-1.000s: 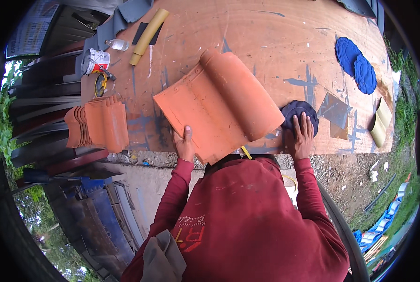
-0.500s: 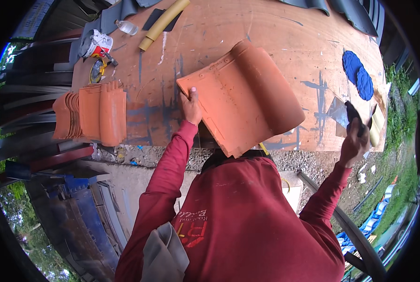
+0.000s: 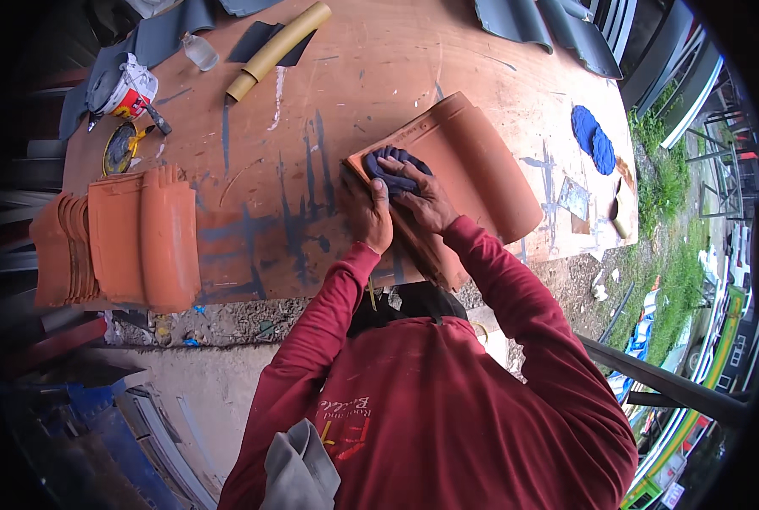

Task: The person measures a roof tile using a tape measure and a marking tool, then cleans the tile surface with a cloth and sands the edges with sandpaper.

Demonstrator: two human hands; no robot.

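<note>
A curved orange clay roof tile lies tilted at the near edge of the wooden table, partly over my lap side. My left hand grips the tile's left edge, thumb up along the rim. With my right hand I press a dark, bunched-up cloth onto the tile's upper left corner, fingers closed over it. The cloth hides that corner and touches the tile face close to my left thumb.
A stack of similar tiles stands on the table at left. Behind it are a paint bucket, a brush, a yellow-and-black round item, a clear bottle and a tan roll. Blue cloths lie at right.
My right hand has come from the table's right side with the dark cloth and now presses it on the tile. My left hand stays on the tile's edge. The view has shifted.
</note>
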